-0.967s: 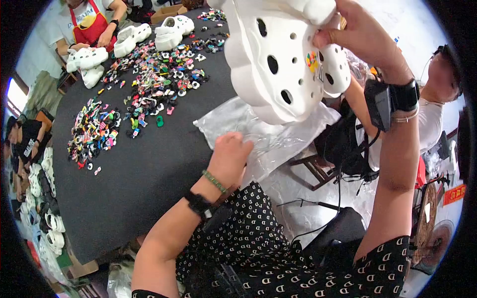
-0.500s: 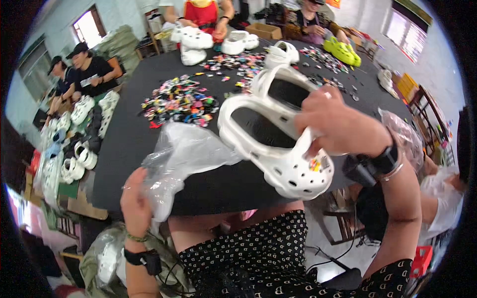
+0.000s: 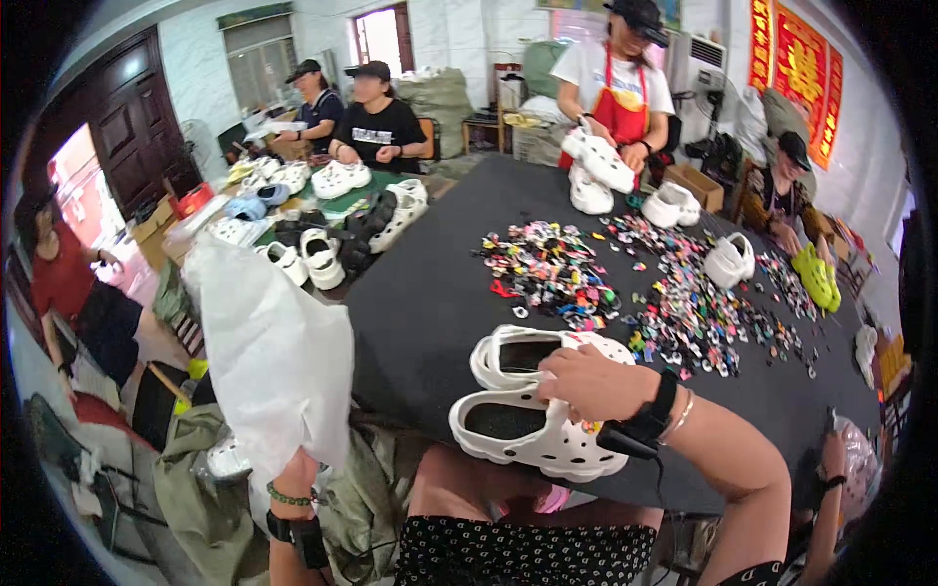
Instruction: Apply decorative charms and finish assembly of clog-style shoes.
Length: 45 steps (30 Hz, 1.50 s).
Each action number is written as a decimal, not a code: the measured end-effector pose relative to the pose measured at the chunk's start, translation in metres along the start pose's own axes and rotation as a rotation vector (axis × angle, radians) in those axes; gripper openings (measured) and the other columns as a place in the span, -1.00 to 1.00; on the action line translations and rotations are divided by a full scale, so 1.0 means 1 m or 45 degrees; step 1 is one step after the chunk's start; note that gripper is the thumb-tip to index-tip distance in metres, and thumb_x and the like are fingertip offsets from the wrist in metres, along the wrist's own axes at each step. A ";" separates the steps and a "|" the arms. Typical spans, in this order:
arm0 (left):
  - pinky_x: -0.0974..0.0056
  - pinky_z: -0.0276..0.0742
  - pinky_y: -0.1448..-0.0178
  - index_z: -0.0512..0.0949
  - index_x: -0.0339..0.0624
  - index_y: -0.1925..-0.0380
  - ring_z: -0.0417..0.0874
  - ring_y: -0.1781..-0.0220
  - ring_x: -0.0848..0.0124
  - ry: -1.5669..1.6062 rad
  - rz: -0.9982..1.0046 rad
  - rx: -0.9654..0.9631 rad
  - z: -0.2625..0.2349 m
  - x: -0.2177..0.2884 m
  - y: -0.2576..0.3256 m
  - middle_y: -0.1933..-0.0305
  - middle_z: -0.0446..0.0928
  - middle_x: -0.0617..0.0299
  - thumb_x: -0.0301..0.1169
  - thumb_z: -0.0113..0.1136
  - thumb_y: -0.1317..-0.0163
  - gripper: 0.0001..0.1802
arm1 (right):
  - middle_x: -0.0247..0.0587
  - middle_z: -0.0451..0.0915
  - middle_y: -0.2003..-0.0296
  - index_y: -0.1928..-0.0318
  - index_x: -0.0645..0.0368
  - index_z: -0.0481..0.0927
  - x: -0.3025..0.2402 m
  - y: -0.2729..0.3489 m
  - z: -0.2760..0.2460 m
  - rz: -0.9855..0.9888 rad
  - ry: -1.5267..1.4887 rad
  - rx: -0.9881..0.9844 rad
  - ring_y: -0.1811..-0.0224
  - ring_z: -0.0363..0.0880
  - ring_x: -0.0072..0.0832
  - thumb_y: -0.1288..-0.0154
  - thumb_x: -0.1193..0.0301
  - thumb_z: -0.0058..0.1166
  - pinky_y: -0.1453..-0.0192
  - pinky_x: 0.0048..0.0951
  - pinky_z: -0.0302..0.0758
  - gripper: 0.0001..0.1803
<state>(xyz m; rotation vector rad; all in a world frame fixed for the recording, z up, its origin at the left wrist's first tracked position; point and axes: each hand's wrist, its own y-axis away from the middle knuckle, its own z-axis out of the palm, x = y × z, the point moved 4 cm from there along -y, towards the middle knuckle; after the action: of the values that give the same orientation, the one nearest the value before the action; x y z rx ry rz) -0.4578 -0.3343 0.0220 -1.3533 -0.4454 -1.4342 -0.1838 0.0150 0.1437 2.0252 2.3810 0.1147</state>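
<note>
Two clogs: a white pair of clogs (image 3: 532, 405) sits at the near edge of the black table (image 3: 420, 303), side by side, touching.
Right hand: my right hand (image 3: 591, 381) lies over both clogs, fingers closed on their uppers, holding them together.
Left hand: my left hand (image 3: 293, 469) is raised at my left, gripping a clear plastic bag (image 3: 269, 342) from below.
Bag: it hangs open and looks empty; the clogs are well apart from it.
Progress: by my judgement the pair is gathered but not bagged.
Charms: a scatter of small coloured charms (image 3: 684, 303) covers the table's middle and far right.
Others: people (image 3: 616, 78) across the table handle more white clogs (image 3: 591, 171).
</note>
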 end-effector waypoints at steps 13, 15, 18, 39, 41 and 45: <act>0.06 0.26 -0.46 0.16 -0.25 -0.39 0.28 -0.43 0.13 0.902 -0.496 -0.207 0.066 0.006 0.015 -0.42 0.24 0.00 -0.17 -0.20 -0.50 -0.43 | 0.10 0.12 -0.39 -0.49 0.03 0.00 -0.093 -0.041 -0.105 -0.181 -0.073 0.497 -0.40 0.18 0.05 0.06 0.31 0.42 -0.38 0.07 0.17 0.13; 0.06 0.26 -0.46 0.16 -0.25 -0.39 0.29 -0.43 0.13 1.045 -0.559 -0.220 0.100 0.002 0.027 -0.41 0.25 0.00 -0.17 -0.19 -0.50 -0.43 | 0.04 0.28 -0.26 -0.49 0.03 -0.01 -0.093 -0.043 -0.093 -0.206 -0.305 0.403 -0.29 0.31 0.00 0.05 0.38 0.37 -0.29 0.05 0.27 0.10; 0.06 0.27 -0.45 0.16 -0.25 -0.39 0.30 -0.42 0.13 1.265 -0.673 -0.233 0.127 -0.009 0.042 -0.41 0.26 -0.01 -0.18 -0.17 -0.49 -0.43 | -0.12 0.54 0.15 -0.42 0.02 0.14 -0.092 -0.047 -0.073 -0.173 -0.813 0.203 0.13 0.57 -0.10 0.00 0.54 0.19 0.07 -0.08 0.51 -0.08; 0.02 0.21 -0.43 0.20 -0.34 -0.33 0.28 -0.37 -0.13 -0.908 0.499 -0.719 0.221 0.092 0.022 -0.33 0.29 -0.17 -0.13 0.37 -0.13 -0.12 | 0.03 0.58 0.13 0.04 0.16 0.60 -0.058 -0.017 -0.099 0.156 -0.380 0.943 0.11 0.63 -0.10 0.13 0.64 0.17 0.05 -0.30 0.55 -0.50; 0.08 0.16 -0.46 0.09 -0.35 -0.39 0.25 -0.42 0.03 -0.495 0.261 -0.697 0.229 0.069 0.027 -0.38 0.23 -0.14 -0.17 0.44 -0.06 0.01 | -0.01 0.60 0.14 0.08 0.18 0.61 -0.064 -0.026 -0.090 0.106 -0.478 1.068 0.10 0.63 -0.14 0.13 0.67 0.15 -0.01 -0.34 0.53 -0.53; 0.14 0.17 -0.44 0.12 -0.32 -0.38 0.29 -0.37 0.26 0.266 -0.029 -0.653 0.261 0.035 0.066 -0.35 0.27 0.08 -0.16 0.52 0.00 0.04 | -0.16 0.56 0.11 0.07 0.21 0.55 -0.064 -0.034 -0.049 0.271 -1.373 1.407 -0.01 0.53 -0.29 0.16 0.76 -0.02 -0.17 -0.41 0.38 -0.48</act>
<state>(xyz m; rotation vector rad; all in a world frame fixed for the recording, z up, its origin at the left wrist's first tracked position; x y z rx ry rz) -0.2682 -0.1569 0.1026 -1.5732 0.0542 -1.7616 -0.2100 -0.0560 0.1882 1.6912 1.5061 -2.0338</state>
